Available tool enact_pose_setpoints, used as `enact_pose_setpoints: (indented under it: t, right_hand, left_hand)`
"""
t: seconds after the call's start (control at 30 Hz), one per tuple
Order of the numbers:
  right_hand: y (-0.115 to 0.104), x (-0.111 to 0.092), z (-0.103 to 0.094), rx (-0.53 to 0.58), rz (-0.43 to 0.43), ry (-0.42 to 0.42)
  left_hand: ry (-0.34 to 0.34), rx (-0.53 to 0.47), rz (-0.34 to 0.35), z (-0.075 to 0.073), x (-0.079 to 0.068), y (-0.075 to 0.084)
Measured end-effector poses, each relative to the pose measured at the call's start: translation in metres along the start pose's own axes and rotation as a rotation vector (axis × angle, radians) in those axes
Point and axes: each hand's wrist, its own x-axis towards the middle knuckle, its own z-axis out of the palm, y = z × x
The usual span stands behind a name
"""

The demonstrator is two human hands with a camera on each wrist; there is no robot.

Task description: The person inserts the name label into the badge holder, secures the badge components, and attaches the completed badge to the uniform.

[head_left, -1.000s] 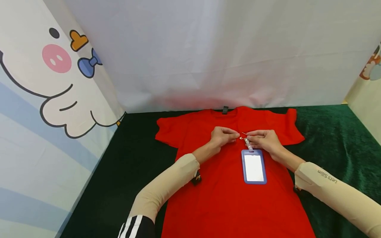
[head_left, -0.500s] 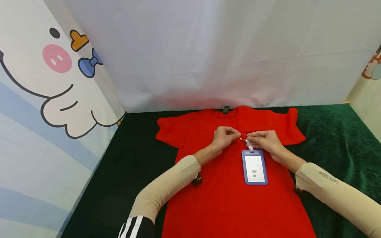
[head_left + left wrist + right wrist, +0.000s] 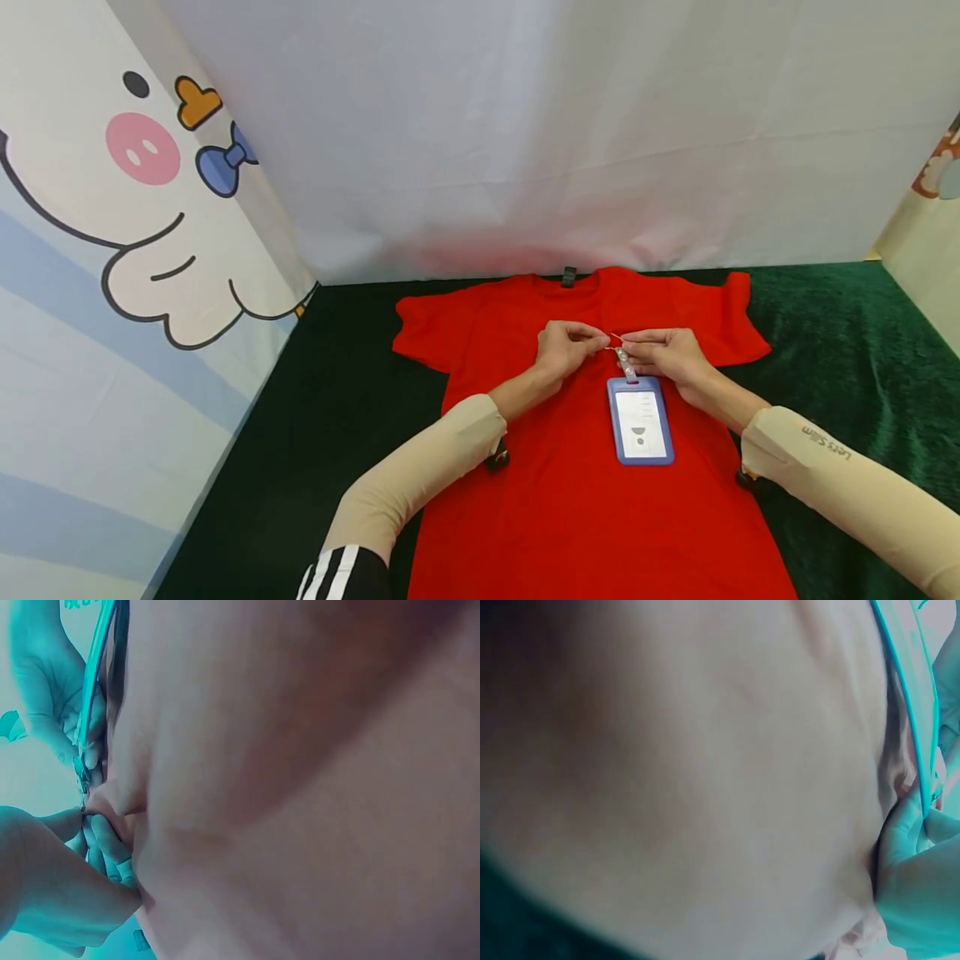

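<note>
A red T-shirt (image 3: 555, 483) lies spread out, collar at the far side. Over its chest my left hand (image 3: 564, 346) pinches a fold of the fabric, which rises to the fingertips in the left wrist view. Close to its right, my right hand (image 3: 666, 354) grips the clear strap (image 3: 625, 364) of a blue-framed badge holder (image 3: 641, 421). A thin open metal pin (image 3: 617, 337) at the strap's top points toward my left fingertips. The badge holder hangs below my right hand with a white card inside. Fingers partly hide the metal end.
A dark green velvet cloth (image 3: 832, 350) covers the table under the shirt. Behind it hangs a white curtain (image 3: 570, 133). At the left stands a cartoon-printed panel (image 3: 67, 333), and a pale panel (image 3: 922, 267) borders the right side.
My left fingertips have moved slightly right, closer to the pin and my right fingers. The badge holder has tilted a little, so print on its card now shows. Both grips stay.
</note>
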Motion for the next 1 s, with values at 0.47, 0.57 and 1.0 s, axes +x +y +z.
enact_pose_setpoints:
  t: [0.47, 0.57, 1.0]
  right_hand:
    - [-0.001, 0.0, 0.004, 0.035, -0.007, 0.03]
    - [-0.001, 0.002, 0.006, 0.049, -0.017, 0.047]
    - [-0.004, 0.002, 0.017, 0.1, -0.061, 0.066]
  left_hand:
    - [0.029, -0.017, -0.033, 0.002, -0.001, -0.001]
    - [0.042, -0.018, -0.047, 0.003, -0.001, 0.0]
    - [0.041, -0.043, -0.101, 0.003, -0.001, 0.001]
